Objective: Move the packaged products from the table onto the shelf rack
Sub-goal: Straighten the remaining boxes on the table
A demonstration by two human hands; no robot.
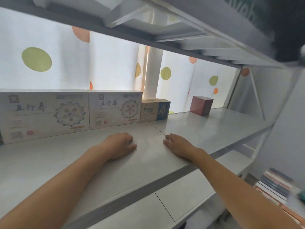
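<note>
Resting seemingly flat and empty on the shelf [189,129], both grips, left hand [119,146], right hand [179,147], boxes [113,109] just beyond

Four boxes upright along the back of the shelf [189,129]

At 9 o'clock a large white box [44,116] touches a smaller white box [115,109], both with blue characters and a round motif; just beside it stands a tan-and-blue box [155,109]; at 2 o'clock, apart, a red-brown box [201,105] sits turned corner-on.

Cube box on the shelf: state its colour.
Dark red, the cube box stands apart at the right end of the row; head view shows it.
</note>
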